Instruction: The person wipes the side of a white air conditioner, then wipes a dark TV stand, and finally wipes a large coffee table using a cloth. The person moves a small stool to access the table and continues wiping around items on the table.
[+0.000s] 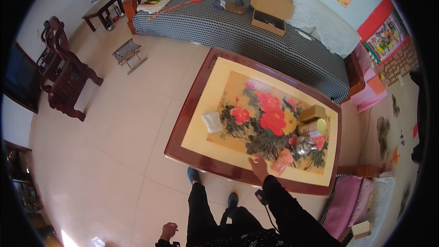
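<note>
My right hand [259, 166] reaches over the near edge of a wooden coffee table [192, 120] with a peony picture on its top. Its fingers are apart and nothing shows in them. Just right of it lies a pink packet [283, 162], apart from the fingers. Beyond the packet stand a shiny metal teapot [304, 145], a cylindrical tin [312, 128] and a small brown box [312, 113]. A folded white cloth or tissue pack [212, 122] lies at the table's left side. My left hand [169, 230] hangs low over the floor, fingers loosely bent, with no object visible in it.
Behind the table runs a sofa [202, 29] with a checked cover, bearing an open cardboard box [269, 24] and a red fly swatter [185, 5]. A folding stool [128, 53] and a carved wooden chair [70, 75] stand left. Pink cushions [343, 202] lie at the right.
</note>
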A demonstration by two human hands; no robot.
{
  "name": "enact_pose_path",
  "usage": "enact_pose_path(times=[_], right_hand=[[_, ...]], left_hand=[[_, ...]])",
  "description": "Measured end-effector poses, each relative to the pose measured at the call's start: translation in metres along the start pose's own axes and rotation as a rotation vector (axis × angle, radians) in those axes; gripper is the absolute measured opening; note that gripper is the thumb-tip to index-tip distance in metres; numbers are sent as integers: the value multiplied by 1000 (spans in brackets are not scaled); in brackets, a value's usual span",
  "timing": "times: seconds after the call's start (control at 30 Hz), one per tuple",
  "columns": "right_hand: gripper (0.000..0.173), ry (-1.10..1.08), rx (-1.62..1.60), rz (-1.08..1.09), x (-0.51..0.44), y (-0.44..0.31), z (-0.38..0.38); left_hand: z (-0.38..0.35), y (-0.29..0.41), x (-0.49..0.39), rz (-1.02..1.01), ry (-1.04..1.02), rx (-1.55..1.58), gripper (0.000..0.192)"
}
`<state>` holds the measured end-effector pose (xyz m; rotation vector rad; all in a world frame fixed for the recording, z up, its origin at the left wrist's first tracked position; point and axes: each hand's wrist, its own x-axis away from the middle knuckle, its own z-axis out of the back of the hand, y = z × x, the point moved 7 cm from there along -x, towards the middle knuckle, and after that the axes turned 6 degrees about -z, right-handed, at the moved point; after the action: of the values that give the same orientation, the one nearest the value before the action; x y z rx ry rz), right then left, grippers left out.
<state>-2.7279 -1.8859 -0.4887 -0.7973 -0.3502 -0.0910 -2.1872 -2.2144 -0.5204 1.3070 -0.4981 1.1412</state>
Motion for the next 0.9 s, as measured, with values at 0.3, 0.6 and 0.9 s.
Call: enact_pose_path(times=[0.3, 0.6, 0.9], right_hand=[[70, 21, 420, 408, -112, -213, -165], [63, -39, 613, 575, -78, -169, -197], [50, -682, 192, -6, 6, -87, -149]], left_hand=[[93, -21, -53, -43, 68, 128, 25], [83, -50, -19, 165, 196, 392, 25], [19, -14, 15, -214, 369, 367, 32]])
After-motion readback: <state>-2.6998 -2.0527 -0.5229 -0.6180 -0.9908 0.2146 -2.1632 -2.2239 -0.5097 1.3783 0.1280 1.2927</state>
